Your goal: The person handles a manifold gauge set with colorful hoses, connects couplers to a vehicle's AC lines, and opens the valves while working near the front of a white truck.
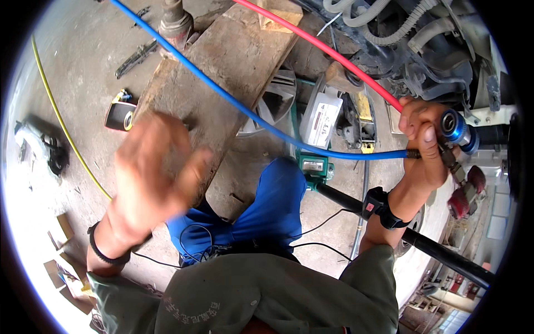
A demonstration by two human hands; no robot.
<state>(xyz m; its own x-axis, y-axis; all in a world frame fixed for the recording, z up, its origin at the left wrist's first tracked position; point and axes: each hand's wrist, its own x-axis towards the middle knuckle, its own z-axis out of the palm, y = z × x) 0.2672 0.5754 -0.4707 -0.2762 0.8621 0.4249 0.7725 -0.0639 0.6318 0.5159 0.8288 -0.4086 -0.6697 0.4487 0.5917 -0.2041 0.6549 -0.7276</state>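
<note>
My right hand (423, 131) grips the brass end fittings of a red hose (334, 53) and a blue hose (239, 108), with a blue-and-silver coupler (459, 131) at its fingers. Red knobbed fittings (466, 197) hang just below it. My left hand (158, 167), blurred by motion, is over a long wooden plank (222, 50), its thumb held apart from loosely bent fingers, with no object visible in it. The blue hose runs diagonally across the plank from the upper left to my right hand.
An engine bay with corrugated hoses (384, 33) fills the upper right. A green jack (311, 167) with a black handle stands right of my knees. A yellow hose (64, 125), a tape measure-like object (119, 114), cardboard boxes (64, 267) and a wood block (278, 14) are around.
</note>
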